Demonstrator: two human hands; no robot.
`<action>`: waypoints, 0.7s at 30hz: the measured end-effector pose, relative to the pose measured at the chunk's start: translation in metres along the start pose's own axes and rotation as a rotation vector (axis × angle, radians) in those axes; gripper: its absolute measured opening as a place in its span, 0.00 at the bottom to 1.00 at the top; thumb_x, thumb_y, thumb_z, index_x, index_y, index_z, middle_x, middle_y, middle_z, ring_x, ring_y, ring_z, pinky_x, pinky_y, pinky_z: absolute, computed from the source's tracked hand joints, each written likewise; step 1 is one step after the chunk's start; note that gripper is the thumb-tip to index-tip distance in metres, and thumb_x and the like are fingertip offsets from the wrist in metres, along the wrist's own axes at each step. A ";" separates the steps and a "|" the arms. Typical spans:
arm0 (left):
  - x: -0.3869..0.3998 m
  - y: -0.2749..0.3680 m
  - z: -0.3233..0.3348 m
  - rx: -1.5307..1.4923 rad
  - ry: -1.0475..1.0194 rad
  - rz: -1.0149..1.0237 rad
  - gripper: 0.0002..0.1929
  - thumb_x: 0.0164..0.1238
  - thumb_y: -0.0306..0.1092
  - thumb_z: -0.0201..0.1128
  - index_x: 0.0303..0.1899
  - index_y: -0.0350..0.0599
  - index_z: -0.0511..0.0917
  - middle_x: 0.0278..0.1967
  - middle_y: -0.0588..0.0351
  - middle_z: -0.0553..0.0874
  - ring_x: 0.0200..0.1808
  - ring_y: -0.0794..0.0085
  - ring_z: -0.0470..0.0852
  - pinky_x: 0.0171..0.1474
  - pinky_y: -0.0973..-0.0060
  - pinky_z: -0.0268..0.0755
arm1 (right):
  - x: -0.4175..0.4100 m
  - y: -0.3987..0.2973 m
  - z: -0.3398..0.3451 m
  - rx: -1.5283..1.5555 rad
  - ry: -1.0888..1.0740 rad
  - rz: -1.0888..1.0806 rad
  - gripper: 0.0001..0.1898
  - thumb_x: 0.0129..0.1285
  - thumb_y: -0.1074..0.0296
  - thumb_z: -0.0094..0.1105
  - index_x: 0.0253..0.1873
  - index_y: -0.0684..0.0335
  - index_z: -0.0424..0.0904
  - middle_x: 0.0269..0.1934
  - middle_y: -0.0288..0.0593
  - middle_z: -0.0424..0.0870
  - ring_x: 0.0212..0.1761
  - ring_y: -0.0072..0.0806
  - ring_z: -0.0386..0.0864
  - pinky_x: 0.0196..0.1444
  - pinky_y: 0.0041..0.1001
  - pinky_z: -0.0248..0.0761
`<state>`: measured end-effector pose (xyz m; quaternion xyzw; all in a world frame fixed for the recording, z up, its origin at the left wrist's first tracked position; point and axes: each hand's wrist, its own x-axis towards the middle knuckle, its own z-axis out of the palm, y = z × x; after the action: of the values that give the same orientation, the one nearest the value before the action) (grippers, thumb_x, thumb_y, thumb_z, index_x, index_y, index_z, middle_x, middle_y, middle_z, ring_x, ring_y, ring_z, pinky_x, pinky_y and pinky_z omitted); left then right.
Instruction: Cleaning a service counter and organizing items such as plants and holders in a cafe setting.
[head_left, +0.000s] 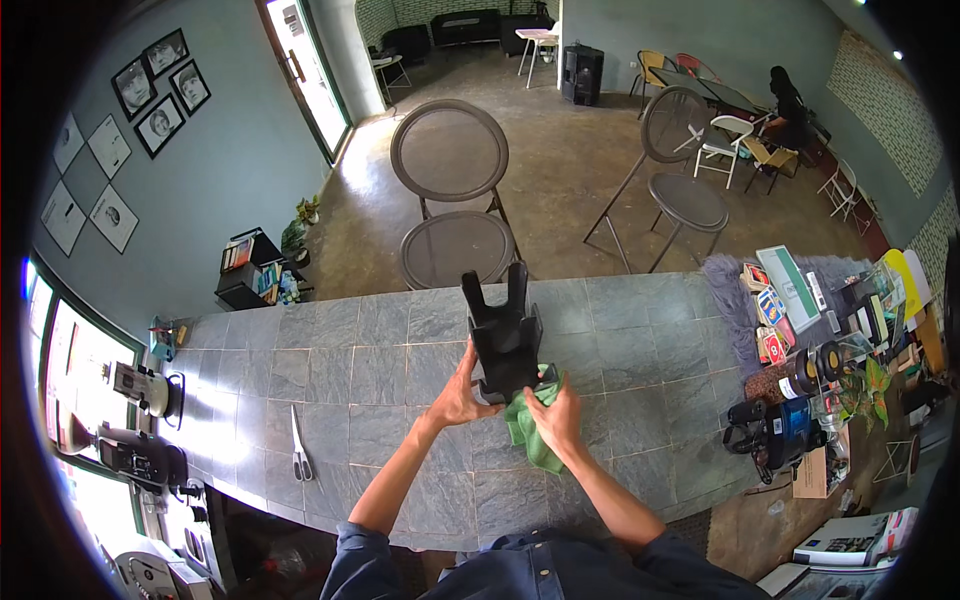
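Note:
A black plastic holder or stand with two upright prongs is held over the grey tiled counter, before my body. My left hand grips its lower left side, with the thumb along the bottom edge. In my right hand is a green cloth, pressed against the holder's lower right corner; part of the cloth hangs down below the fingers. A pair of scissors with grey handles lies on the counter to the left. What exactly the black holder is made for cannot be told.
Coffee grinders stand at the counter's left end. On the right are a grey furry mat with playing cards, jars and a blue-black device. Round-backed chairs stand beyond the counter. A person is at a far table.

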<state>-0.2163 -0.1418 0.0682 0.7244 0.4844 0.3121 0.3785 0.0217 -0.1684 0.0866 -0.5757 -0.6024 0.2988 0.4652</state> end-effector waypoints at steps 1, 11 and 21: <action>0.001 0.002 -0.001 -0.032 -0.007 -0.015 0.78 0.50 0.36 0.88 0.86 0.45 0.24 0.87 0.38 0.46 0.87 0.41 0.51 0.75 0.39 0.73 | 0.001 -0.001 0.002 0.017 -0.010 -0.005 0.22 0.62 0.64 0.80 0.55 0.65 0.81 0.41 0.58 0.90 0.44 0.57 0.90 0.45 0.45 0.81; -0.023 -0.005 0.036 -0.054 0.263 0.023 0.64 0.57 0.28 0.77 0.87 0.40 0.36 0.76 0.32 0.74 0.78 0.50 0.75 0.75 0.61 0.72 | -0.002 -0.006 0.009 -0.031 -0.053 -0.059 0.24 0.62 0.59 0.82 0.56 0.65 0.82 0.43 0.56 0.89 0.45 0.58 0.88 0.46 0.46 0.81; -0.038 -0.006 0.042 -0.235 0.236 -0.273 0.58 0.62 0.21 0.67 0.87 0.39 0.34 0.82 0.38 0.66 0.77 0.66 0.72 0.74 0.69 0.69 | -0.010 -0.005 0.029 -0.061 -0.045 -0.111 0.23 0.63 0.58 0.81 0.55 0.63 0.81 0.44 0.54 0.88 0.44 0.57 0.88 0.44 0.49 0.81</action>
<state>-0.1979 -0.1860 0.0380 0.5616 0.5792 0.3949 0.4396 -0.0074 -0.1736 0.0776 -0.5482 -0.6527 0.2670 0.4496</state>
